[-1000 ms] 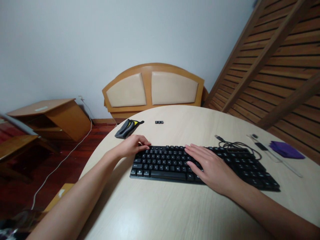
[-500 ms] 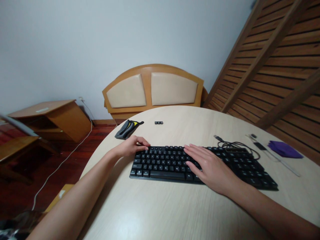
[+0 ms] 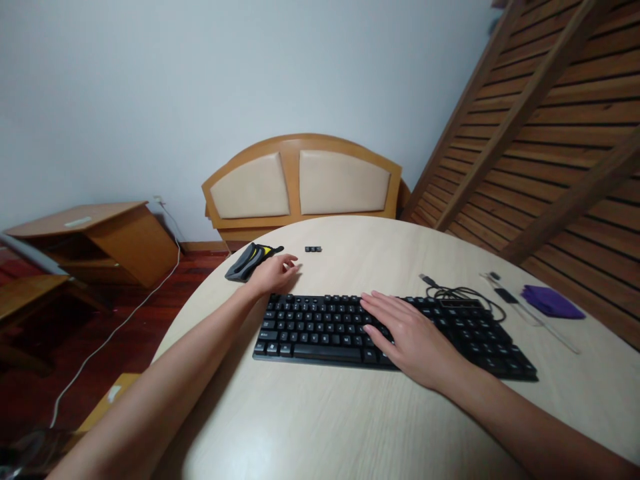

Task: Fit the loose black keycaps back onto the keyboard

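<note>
A black keyboard lies across the round table, with dark gaps at the left of its top key row. My right hand rests on its middle, palm down, fingers stretched out and holding nothing. Just beyond the keyboard's top left edge is my left hand, thumb and fingers curled together; whatever may be between the fingertips is hidden. Past those fingertips sit several small black keycaps in a short row. A grey, black and yellow pouch-like item lies just left of my left hand.
Behind the keyboard's right part lies its coiled cable. Farther right are a purple cloth, a small black piece and a thin white stick-like item. A wooden headboard stands beyond the table.
My left hand has left the keyboard's top left corner and moved forward, toward the row of keycaps. My right hand stays on the keyboard. The view has shifted slightly.
</note>
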### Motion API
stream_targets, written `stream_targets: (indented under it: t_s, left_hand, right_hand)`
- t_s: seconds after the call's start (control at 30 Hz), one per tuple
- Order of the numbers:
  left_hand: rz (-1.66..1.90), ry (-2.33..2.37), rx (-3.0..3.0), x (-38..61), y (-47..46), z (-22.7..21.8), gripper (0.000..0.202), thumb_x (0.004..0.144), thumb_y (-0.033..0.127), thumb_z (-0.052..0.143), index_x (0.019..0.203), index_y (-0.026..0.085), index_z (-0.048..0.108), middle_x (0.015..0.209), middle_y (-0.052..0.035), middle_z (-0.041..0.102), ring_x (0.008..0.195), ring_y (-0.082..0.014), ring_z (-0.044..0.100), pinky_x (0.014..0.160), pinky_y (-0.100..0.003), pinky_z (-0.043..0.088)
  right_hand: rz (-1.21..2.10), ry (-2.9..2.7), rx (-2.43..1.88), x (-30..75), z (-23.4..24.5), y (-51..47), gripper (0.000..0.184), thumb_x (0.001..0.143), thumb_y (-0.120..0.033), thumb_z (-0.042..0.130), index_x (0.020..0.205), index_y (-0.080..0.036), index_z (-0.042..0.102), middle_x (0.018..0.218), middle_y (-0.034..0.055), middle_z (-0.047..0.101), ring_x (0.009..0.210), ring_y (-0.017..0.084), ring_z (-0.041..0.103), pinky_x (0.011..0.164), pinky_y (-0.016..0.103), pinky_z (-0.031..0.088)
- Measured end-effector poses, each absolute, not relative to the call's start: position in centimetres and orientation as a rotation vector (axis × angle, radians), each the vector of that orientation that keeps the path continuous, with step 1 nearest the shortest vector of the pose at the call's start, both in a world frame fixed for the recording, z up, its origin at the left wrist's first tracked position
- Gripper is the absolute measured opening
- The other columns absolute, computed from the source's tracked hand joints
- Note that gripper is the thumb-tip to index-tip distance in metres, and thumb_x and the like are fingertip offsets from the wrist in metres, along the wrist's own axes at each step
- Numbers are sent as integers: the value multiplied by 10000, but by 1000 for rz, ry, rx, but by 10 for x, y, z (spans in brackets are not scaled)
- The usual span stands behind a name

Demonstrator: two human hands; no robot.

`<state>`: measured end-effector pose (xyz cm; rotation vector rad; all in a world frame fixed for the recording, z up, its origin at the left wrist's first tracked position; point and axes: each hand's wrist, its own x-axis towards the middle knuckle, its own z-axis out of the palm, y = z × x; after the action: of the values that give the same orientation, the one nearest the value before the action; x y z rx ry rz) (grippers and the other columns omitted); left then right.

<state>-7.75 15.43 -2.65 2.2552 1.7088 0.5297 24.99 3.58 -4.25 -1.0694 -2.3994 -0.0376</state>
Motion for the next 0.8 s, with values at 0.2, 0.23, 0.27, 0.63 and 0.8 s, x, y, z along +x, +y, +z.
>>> stream_targets:
  t_s: [0.2,0.23,0.27,0.63,0.8]
  left_hand:
    - [349,1813,2362,-64,195,-27,528,949,391,604,1413,168,486,1137,-107,702,965,-231,680,886,-387,520]
    - [320,1823,2373,-63,201,-27,531,961,413,597,1416,166,479,1150,-112,687,973,-233,676,898,-416,521]
    - [295,1835,2382,-61,205,-26,524,969,431,589,1410,167,482,1167,-115,671,989,-237,669,909,-443,520]
    - [254,1950,2425,-49,209,-28,354,1001,395,555,1284,185,584,1207,-102,633,1033,-236,642,917,-458,523]
    - [285,1978,2434,-52,200,-28,329,996,403,550,1237,192,624,1239,-106,624,1011,-233,650,892,-431,527]
  right_hand:
    - [-26,-2398,-1069,250,-41,35,397,987,-328,501,1330,-165,620,1383,112,611,1317,274,536,1094,520,462]
    - [-20,-2393,-1068,250,-41,35,397,985,-327,505,1333,-172,618,1384,110,610,1317,273,537,1094,521,462]
    - [-16,-2389,-1068,250,-41,34,398,985,-328,507,1335,-175,617,1384,109,610,1316,274,537,1093,522,462]
    - [-26,-2414,-1089,249,-39,33,405,993,-322,489,1333,-140,611,1398,113,598,1336,268,517,1115,509,444]
    - [-30,-2425,-1093,250,-40,33,411,994,-325,479,1338,-139,605,1405,115,591,1336,272,517,1110,512,446]
